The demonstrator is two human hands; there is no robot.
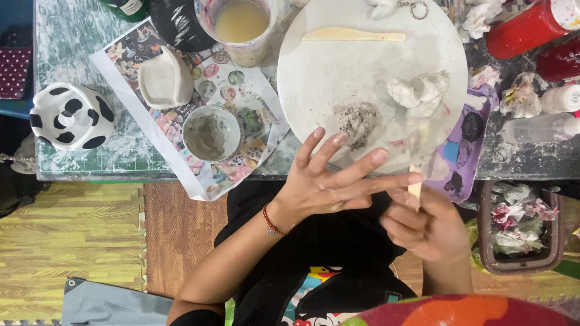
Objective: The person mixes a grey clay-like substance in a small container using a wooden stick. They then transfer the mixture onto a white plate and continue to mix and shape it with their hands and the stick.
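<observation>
A round white board (338,76) takes up the middle of the cluttered table, bearing a grey lump of clay (358,122), a white clay lump (419,94) to its right and a flat wooden tool (352,35) on its far side. Left of the board stand a cup of cloudy water (240,20), a black-and-white spotted pot (70,117) and a small grey bowl (211,132). At the board's near edge the left hand (326,184) is spread flat with fingers loose, resting across the right hand (426,225), which is curled around a thin wooden stick (415,187).
</observation>
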